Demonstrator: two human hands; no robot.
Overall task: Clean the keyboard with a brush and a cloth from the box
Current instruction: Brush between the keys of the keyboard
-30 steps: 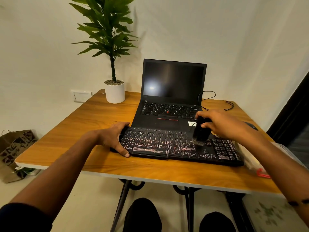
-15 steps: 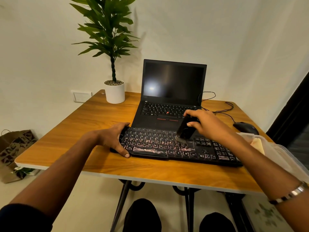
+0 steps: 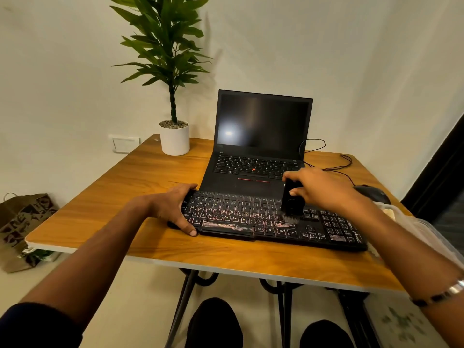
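**Head view: brushing the keys**

The black keyboard (image 3: 263, 222) lies near the table's (image 3: 150, 177) front edge. The left hand (image 3: 173, 207) grips its left end. The right hand (image 3: 319, 189) holds the brush (image 3: 291, 202), bristles down on the keys. Behind sits a laptop (image 3: 261, 136).

A wooden tabletop (image 3: 140, 187) with a pale edge stands on dark metal legs against a light wall. A black keyboard (image 3: 251, 222) lies along its near edge. Just behind it, an open black laptop (image 3: 261, 146) sits with its screen dark. A white pot holding a green plant (image 3: 174, 138) stands at the far left corner. To the right lie a dark mouse (image 3: 374, 193), its thin cable (image 3: 339, 169), and a clear plastic box (image 3: 421, 227) at the right edge.
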